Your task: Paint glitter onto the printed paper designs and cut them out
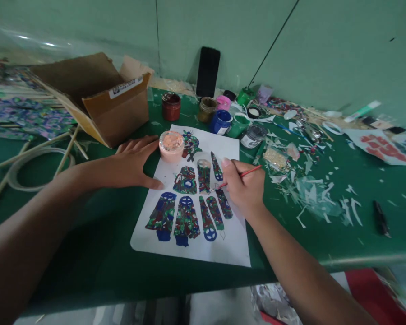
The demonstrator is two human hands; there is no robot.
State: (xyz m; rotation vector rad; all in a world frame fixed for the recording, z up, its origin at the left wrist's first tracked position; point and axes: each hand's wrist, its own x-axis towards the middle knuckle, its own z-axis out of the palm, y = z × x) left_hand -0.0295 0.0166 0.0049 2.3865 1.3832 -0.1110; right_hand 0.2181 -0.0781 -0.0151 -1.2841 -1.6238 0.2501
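Observation:
A white sheet point(196, 253) with several painted, patterned shapes lies on the green table. My right hand point(244, 185) pinches a thin red brush point(249, 171), whose tip points at the lower edge of the tall middle shape point(203, 177). At the sheet's upper left, my left hand point(138, 162) rests with thumb and fingers spread, the thumb on the paper's left edge. Just right of its fingertips stands an open jar of peach paint point(171, 146). Whether the fingertips touch the jar is hard to tell.
An open cardboard box point(122, 115) and a tape roll point(13, 174) are at left. Behind the sheet stand a red paint jar point(171, 107), a blue jar point(221, 122) and an upright phone point(208, 72). Paper scraps point(313, 192) and a black pen-like tool point(380, 219) lie right.

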